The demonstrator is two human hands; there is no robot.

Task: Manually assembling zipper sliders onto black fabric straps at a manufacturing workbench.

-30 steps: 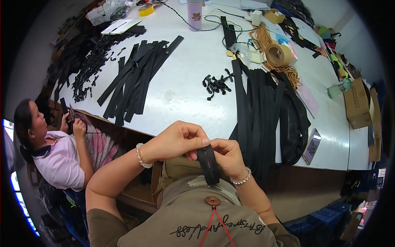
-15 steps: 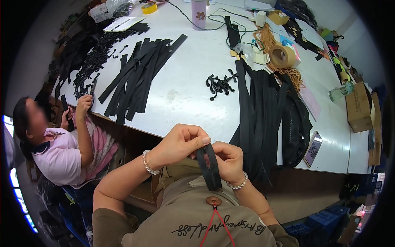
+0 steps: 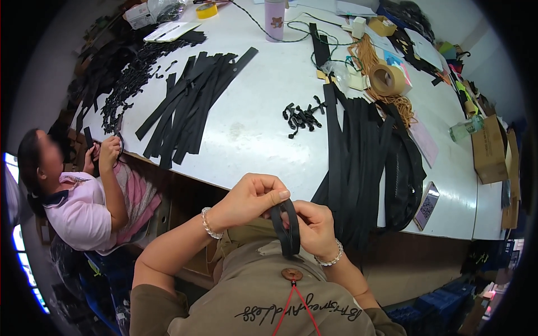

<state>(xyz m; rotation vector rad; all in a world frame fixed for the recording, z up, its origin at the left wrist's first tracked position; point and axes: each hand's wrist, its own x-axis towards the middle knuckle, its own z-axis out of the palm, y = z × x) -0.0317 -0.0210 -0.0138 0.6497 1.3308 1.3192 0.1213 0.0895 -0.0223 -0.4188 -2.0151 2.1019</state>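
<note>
A black zipper strip [image 3: 287, 241] hangs in a loop in front of my shirt, its two sides apart near the top. My left hand [image 3: 259, 193] pinches its upper end between thumb and fingers. Close beside it, my right hand [image 3: 315, 223] grips the other side of the strip with curled fingers. What lies between my right fingertips is hidden. Beyond my hands, a small heap of black zipper pulls [image 3: 303, 118] lies on the white table [image 3: 246, 151]. A thick bundle of long black zipper strips [image 3: 358, 162] hangs over the table edge to the right.
At the left a co-worker [image 3: 84, 207] handles a black strip. More black strips [image 3: 196, 106] and a pile of small pulls [image 3: 126, 84] lie nearby. Right of the bundle are a black bag [image 3: 403, 173], a phone [image 3: 427, 206], a tape roll [image 3: 388, 78] and a cardboard box [image 3: 490, 148].
Both my hands have shifted slightly right and down, still holding the strip. Its loop looks a little wider. The co-worker's raised hand has come down slightly.
</note>
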